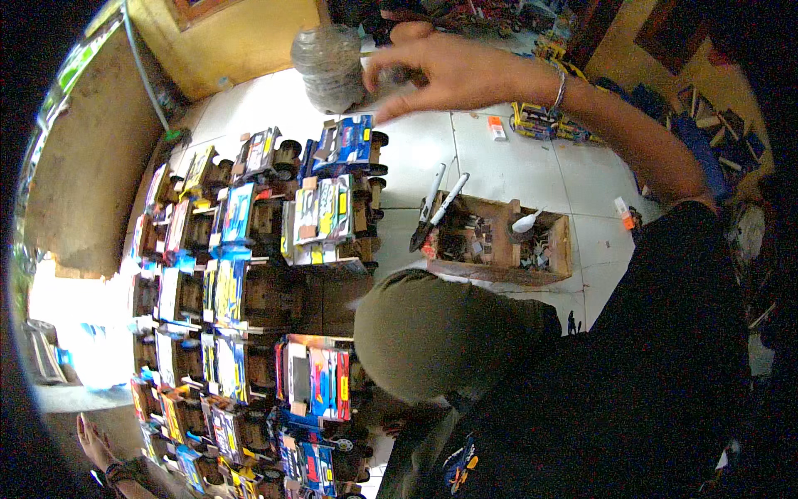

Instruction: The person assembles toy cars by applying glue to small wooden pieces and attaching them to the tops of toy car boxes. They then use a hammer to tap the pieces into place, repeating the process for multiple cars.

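Note:
My right hand (416, 71), a bracelet at its wrist, is raised at the top beside a large clear plastic jar (328, 71). Its thumb and fingers are apart in a curve, with nothing seen between them. Just below it sits a blue toy truck (349, 143) with black wheels. At the lower left, my left hand (96, 442) is held out with fingers stretched, past the edge of the toy truck rows. Several rows of colourful toy trucks (229, 295) stand close together. A red, white and blue toy truck (320, 378) lies near my olive-clad knee (432, 333).
A wooden box (544, 273) of small pieces stands on the white tiles, with a white glue bottle (525, 222) in it. Pliers with pale handles (449, 200) rest on its edge. More yellow-blue toys (540, 122) and a small orange-white packet (496, 127) lie beyond.

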